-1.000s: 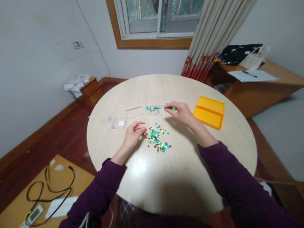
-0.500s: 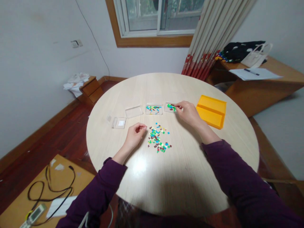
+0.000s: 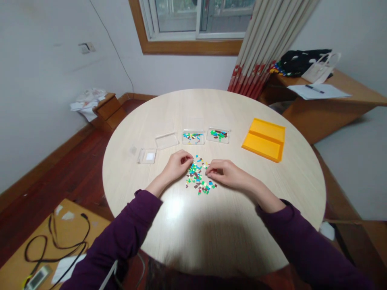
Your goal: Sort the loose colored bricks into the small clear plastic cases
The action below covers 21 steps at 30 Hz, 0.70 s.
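Room: pale walls, window up top, light curtain with red hem right of it. Round wood table in the middle.

Pile of small colored pieces spread loose on the table, between the hands. Left hand at the pile's upper left edge, fingers bent; can't tell if the tips are closed on a piece. Right hand at the right edge, fingers curled, tips by the pieces; can't tell if it's gripping one.

Beyond the pile: middle clear box and right clear box, both with pieces inside. Clear tray left of those, small clear case with a white square further left. Yellow box well right.
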Available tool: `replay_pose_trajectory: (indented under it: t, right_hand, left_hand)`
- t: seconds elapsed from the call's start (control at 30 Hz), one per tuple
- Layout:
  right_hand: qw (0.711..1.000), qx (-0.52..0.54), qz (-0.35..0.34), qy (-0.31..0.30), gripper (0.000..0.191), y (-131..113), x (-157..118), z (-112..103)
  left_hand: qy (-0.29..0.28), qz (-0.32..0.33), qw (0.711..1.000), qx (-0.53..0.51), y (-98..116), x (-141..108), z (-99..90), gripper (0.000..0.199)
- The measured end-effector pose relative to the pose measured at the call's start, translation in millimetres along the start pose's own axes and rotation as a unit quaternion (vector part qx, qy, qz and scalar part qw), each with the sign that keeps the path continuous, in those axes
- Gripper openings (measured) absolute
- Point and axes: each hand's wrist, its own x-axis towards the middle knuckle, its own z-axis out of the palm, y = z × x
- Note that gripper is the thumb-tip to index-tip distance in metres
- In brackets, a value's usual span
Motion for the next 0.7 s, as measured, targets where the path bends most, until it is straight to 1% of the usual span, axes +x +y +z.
replay_pose_trajectory:
  t: [0.1,0.17,0.27,0.33,0.43,0.57,0.63,0.7]
  right_hand:
    - [0.998,0.024,0.006,-0.056,0.015,0.0,-5.8,-3.0]
    - [0.996,0.034,-0.006,-0.078,0.016,1.2,-6.7,-4.7]
    - [0.993,0.038,-0.025,-0.112,0.018,3.9,-6.4,-6.4]
    - [0.991,0.037,-0.032,-0.127,0.018,5.4,-5.9,-6.7]
    - [0.99,0.031,-0.034,-0.132,0.018,6.1,-5.2,-6.5]
    - [0.992,0.034,-0.034,-0.118,0.017,4.5,-4.7,-7.5]
    - [0.993,0.039,-0.024,-0.104,0.015,3.5,-4.8,-8.2]
    - [0.995,0.047,0.003,-0.093,0.014,2.5,-5.1,-8.3]
  left_hand:
    - [-0.034,0.013,0.999,0.01,-1.2,-2.6,-3.9,0.008]
    - [-0.054,0.015,0.998,0.013,-2.5,-3.3,-5.8,0.008]
    - [-0.063,0.025,0.998,0.011,-1.9,-4.7,-7.1,0.008]
    - [-0.064,0.041,0.997,-0.005,2.0,-7.0,-6.7,0.008]
    - [-0.093,0.079,0.992,-0.026,13.0,-12.7,-3.9,0.007]
    - [-0.164,0.128,0.978,0.006,26.0,-20.1,1.4,0.006]
    - [-0.192,0.136,0.971,0.033,27.8,-21.7,3.1,0.008]
    - [-0.214,0.135,0.966,0.057,27.2,-21.8,3.5,0.01]
